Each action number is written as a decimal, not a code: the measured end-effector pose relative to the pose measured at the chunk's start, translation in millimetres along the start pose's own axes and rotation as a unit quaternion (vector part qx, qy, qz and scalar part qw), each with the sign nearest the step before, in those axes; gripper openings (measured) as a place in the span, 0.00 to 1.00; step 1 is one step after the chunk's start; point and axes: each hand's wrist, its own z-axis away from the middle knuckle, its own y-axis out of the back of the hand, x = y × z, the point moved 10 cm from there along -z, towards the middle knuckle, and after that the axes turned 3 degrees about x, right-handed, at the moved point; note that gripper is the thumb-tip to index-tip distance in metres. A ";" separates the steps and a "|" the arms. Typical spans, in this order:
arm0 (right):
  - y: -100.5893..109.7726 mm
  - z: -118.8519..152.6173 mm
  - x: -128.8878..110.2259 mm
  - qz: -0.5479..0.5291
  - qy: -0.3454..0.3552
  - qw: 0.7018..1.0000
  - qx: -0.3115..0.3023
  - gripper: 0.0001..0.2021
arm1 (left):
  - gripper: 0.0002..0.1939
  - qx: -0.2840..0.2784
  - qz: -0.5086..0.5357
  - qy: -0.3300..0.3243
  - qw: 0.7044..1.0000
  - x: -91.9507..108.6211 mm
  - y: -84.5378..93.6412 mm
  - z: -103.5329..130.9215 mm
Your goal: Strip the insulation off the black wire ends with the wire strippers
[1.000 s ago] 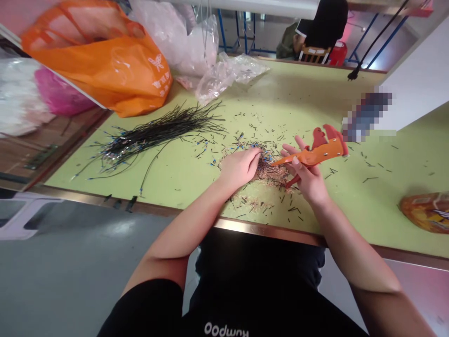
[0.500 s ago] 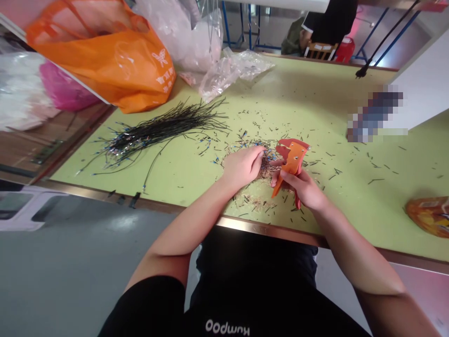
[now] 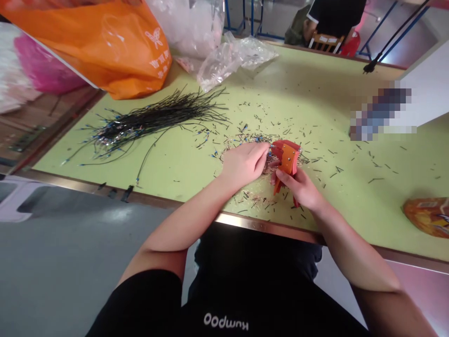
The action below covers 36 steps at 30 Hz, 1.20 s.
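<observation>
Wire strippers, orange and red, are sitting in the right hand above the near part of the green worktable, with their head pointing away from the person and their handles slanting back towards the table's near edge. The right hand is clasping them, its thumb lying on the orange handle and its fingers curling around the grip. The left hand is reaching in from the other side, thumb and forefinger pressing together just beside the tool's head; whatever they may be pinching is too small to make out.

Beneath and around both hands, a heap of wire clippings is spreading over the tabletop, mixing dark snippets, coppery strands and some blue-tipped bits. To the left, a bundle of black wires is lying slantwise, blue tips gathering at its near-left end, while a single loose wire is curving away from it towards the near edge.

Behind the bundle, an orange bag is slumping on the table, and a crumpled clear plastic bag is resting beside it. An amber container is lying at the far right. Beyond the table, a person in black is sitting on a wooden chair.
</observation>
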 end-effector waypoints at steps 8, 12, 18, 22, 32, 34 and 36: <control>3.5 -3.2 5.8 -0.005 -0.002 1.000 0.013 0.23 | 0.19 -0.021 -0.006 0.005 1.000 6.6 -4.7 2.8; 4.4 0.6 4.1 -0.018 -0.006 0.999 0.025 0.23 | 0.19 -0.028 0.002 0.086 0.996 -15.7 -5.3 2.3; 1.2 6.2 -3.6 -0.001 0.015 0.999 0.041 0.24 | 0.19 -0.026 0.001 0.131 0.991 -31.7 -3.3 0.2; -4.9 6.1 -1.9 0.002 0.007 1.000 0.027 0.24 | 0.19 -0.023 -0.011 0.114 0.993 -24.6 -2.8 -1.4; -0.9 2.3 2.1 -0.011 0.001 0.999 0.036 0.22 | 0.19 -0.013 -0.006 0.082 0.997 -13.3 -1.0 -0.2; -4.0 1.0 5.8 -0.011 -0.012 1.000 0.023 0.22 | 0.18 -0.015 0.000 0.078 0.997 -12.0 -1.4 -0.3; -5.5 -0.4 8.3 -0.017 -0.019 0.999 0.021 0.23 | 0.18 -0.011 0.000 0.063 0.998 -7.1 0.4 -0.4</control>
